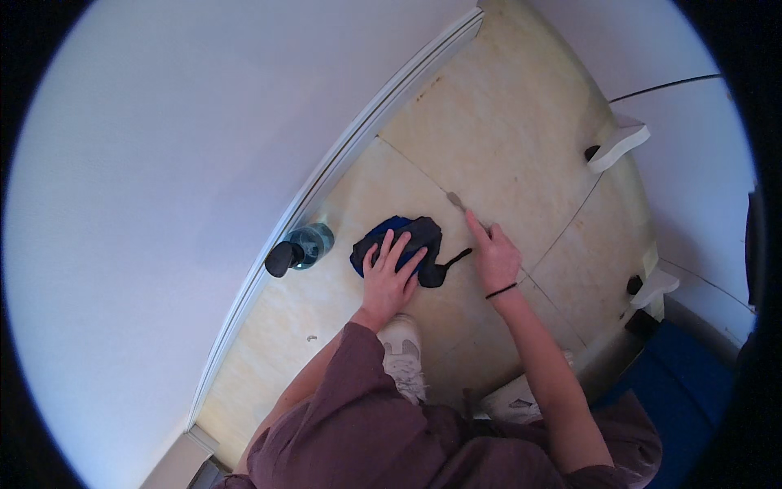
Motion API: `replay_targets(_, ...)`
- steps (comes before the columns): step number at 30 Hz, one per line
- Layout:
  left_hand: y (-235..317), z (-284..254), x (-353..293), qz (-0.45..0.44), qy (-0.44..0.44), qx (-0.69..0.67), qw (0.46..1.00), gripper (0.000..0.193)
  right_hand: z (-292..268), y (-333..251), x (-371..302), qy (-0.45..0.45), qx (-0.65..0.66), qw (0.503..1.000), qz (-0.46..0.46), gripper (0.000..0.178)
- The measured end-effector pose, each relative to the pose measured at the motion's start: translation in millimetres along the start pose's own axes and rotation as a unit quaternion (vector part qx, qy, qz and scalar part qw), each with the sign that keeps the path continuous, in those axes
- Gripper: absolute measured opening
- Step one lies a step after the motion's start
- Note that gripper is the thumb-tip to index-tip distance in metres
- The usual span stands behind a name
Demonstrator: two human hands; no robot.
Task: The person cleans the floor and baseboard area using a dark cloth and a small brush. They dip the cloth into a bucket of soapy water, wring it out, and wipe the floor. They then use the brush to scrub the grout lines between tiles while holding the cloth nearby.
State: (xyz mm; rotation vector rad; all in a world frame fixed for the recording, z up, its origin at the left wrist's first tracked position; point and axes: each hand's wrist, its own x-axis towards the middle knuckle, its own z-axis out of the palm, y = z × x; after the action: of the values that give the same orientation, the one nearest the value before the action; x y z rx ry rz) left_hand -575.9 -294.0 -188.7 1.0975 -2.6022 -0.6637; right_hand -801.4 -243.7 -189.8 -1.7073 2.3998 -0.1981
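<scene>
My left hand [388, 281] lies with its fingers spread on a crumpled dark grey and blue cloth [425, 238] on the tiled floor. A thin black strip [458, 258] trails from the cloth toward my right hand. My right hand [497, 254] is closed around a slim tool [455, 200] with a small greyish head, somewhat like a toothbrush; its handle is mostly hidden in my fingers. The tool's head is at a seam between floor tiles. Left of the cloth, a clear bluish bottle [314, 242] with a black top is beside the wall's base.
A white wall with a pale skirting board [358, 138] runs along the left. On the right are white curved feet [623, 148] of a piece of furniture, and a blue object [684, 391] stands lower right. My white shoes [401, 354] are close below the cloth.
</scene>
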Motion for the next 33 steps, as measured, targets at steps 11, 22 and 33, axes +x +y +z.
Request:
replay_targets(11, 0, 0, 0, -0.001, -0.003, -0.007, 1.000, 0.055, 1, 3, -2, 0.004, -0.007, 1.000, -0.014, 0.063)
replay_targets(22, -1, 1, 0, 0.003, 0.004, -0.020, 1.000, 0.056, 0, -3, 0, 0.015, -0.024, 0.999, -0.020, 0.062)
replay_targets(33, -3, 0, 1, 0.001, -0.006, -0.008, 1.000, 0.056, -9, -8, 3, -0.017, -0.042, 0.999, -0.015, 0.062)
